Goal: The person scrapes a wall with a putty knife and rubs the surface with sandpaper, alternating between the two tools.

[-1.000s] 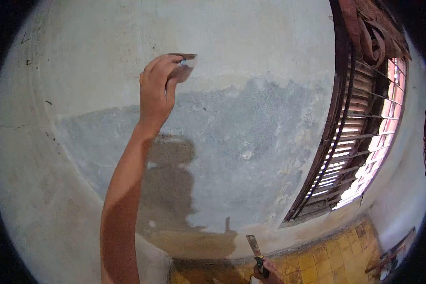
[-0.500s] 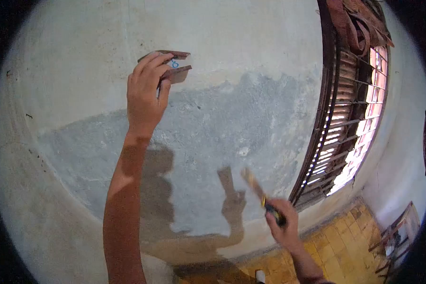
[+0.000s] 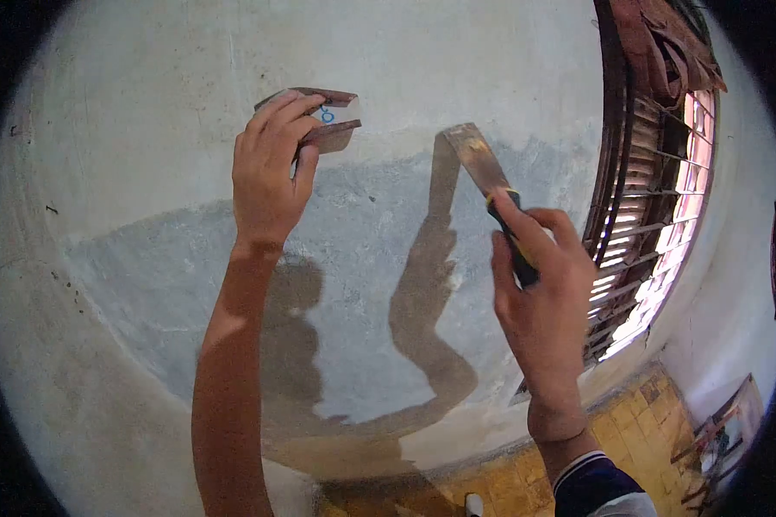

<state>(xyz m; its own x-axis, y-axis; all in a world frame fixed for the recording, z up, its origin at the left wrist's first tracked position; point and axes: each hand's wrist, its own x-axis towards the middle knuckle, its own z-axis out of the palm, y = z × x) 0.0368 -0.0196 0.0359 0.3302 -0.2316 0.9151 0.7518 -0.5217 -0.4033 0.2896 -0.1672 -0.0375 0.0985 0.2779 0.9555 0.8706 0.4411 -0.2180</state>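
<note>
High on the pale wall (image 3: pixel 466 52), my left hand (image 3: pixel 272 177) is wrapped round a brown open-sided piece (image 3: pixel 334 135) with two flat edges. A small blue loop (image 3: pixel 327 115) shows between those edges; the palm hides the rest. My right hand (image 3: pixel 547 289) grips the black and yellow handle of a putty knife (image 3: pixel 477 161). Its broad, worn blade points up and left, the tip right at the upper border of a rough grey patch (image 3: pixel 353 241) on the wall. The index finger lies along the handle.
A window with slats and bars (image 3: pixel 638 233) is at the right, with brown cloth (image 3: pixel 664 52) hanging over its top. Below lies a yellow tiled floor (image 3: pixel 612 439). Wooden frame-like things (image 3: pixel 729 431) lean at the lower right. Shadows of my head and arm fall on the wall.
My right hand has risen with the putty knife, bringing the blade from below the grey patch's middle to its upper border. My left hand keeps its hold on the brown piece.
</note>
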